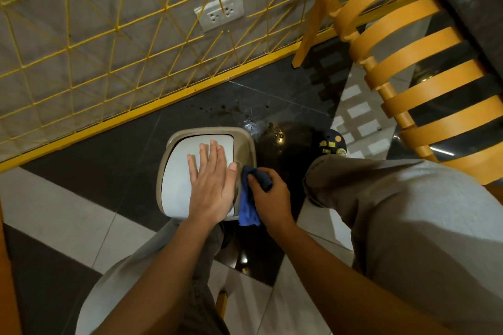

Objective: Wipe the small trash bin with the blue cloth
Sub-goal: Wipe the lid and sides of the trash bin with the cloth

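The bin (246,149) is steadied by the flat left hand (212,185); the blue cloth (249,204), gripped by the right hand (269,193), is pressed to its side; a downward stroke seems called for next

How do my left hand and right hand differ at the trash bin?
The left hand lies flat on the white lid of the small trash bin; the right hand is curled round the blue cloth. The left hand rests on top, the right hand at the bin's right edge. Both are bare and at the bin.
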A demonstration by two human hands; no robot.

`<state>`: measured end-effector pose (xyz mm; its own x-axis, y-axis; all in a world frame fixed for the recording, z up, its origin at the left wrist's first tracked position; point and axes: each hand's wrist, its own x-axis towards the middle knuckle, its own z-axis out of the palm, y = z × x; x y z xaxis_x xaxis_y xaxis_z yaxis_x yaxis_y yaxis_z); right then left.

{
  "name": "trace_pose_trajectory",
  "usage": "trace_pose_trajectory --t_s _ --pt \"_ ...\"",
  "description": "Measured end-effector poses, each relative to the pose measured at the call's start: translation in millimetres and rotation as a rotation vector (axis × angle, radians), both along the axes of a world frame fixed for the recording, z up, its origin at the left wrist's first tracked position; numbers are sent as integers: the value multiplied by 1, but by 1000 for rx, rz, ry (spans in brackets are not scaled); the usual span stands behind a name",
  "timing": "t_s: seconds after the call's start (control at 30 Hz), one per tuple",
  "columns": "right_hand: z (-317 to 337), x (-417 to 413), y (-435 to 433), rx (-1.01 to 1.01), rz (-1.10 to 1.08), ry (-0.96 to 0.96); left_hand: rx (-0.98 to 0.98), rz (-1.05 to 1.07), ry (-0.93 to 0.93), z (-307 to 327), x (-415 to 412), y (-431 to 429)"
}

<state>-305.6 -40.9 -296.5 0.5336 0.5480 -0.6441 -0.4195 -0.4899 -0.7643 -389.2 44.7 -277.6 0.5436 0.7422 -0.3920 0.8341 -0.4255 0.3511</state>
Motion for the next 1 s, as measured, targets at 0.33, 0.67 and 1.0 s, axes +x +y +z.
trace_pose_trajectory --t_s 0.33,0.67,1.0 --pt "-16 11 12 -207 7 32 -28 6 -14 3 0 1" --pt "16 45 31 -28 -84 102 -124 230 -301 18 0 3" --pt "72 46 46 275 -173 907 -284 414 -598 62 18 -14"
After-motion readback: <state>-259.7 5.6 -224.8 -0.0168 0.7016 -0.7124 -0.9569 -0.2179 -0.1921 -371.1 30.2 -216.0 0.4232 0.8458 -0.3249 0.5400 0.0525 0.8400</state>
